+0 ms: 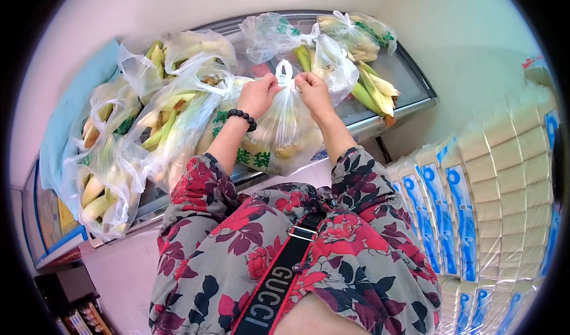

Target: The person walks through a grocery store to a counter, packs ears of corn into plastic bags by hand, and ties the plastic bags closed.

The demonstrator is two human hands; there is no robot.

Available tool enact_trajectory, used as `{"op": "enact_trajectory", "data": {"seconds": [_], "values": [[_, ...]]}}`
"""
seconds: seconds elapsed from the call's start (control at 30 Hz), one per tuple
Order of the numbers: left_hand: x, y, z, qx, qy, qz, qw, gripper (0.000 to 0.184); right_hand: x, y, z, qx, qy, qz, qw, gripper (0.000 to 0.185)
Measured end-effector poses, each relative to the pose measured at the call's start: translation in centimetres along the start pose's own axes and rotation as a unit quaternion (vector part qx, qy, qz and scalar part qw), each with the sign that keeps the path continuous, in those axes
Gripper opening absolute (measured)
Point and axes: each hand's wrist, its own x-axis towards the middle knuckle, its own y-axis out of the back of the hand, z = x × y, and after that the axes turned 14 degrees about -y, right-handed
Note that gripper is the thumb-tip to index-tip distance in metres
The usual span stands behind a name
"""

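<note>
A white plastic bag (284, 127) with green printing hangs gathered in pleats below its twisted top, and pale shapes show through it. My left hand (259, 96), with a dark beaded bracelet at the wrist, pinches the bag's neck from the left. On the other side of the white handle loop (284, 70), my right hand (314, 92) is closed on the neck too. Bags of corn in husks lie close by, one bag (178, 121) to the left and another bag (335, 62) beyond my right hand. Bare corn ears (375, 91) stick out at the right.
The bags rest on a glass-topped freezer (409, 79) with a metal rim. A light blue cloth (74, 115) covers its left end. Wrapped packs (504, 180) with blue labels are stacked at the right. Small packaged goods (83, 320) sit on a shelf at the lower left.
</note>
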Motion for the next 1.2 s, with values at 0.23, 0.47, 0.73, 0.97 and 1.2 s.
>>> {"op": "enact_trajectory", "data": {"seconds": [0.23, 0.47, 0.73, 0.97, 1.2], "values": [[-0.8, -0.9, 0.2, 0.012, -0.065, 0.053, 0.996, 0.028, 0.6, 0.8, 0.5, -0.086, 0.017, -0.083, 0.993, 0.016], [-1.0, -2.0, -0.3, -0.141, 0.084, 0.088, 0.983, 0.02, -1.7, -0.2, -0.3, -0.172, 0.119, 0.014, 0.978, 0.017], [-0.8, -1.6, 0.0, -0.106, 0.069, 0.052, 0.991, 0.023, -3.1, -0.7, -0.1, -0.322, 0.285, 0.087, 0.899, 0.015], [-1.3, -2.0, 0.5, -0.011, 0.029, 0.091, 0.995, 0.021, -2.0, 0.2, 0.8, -0.365, 0.252, 0.058, 0.895, 0.011], [-1.1, -2.0, -0.4, -0.063, 0.051, 0.04, 0.996, 0.023, -3.6, 0.2, 0.1, -0.431, 0.309, 0.059, 0.846, 0.009]]}}
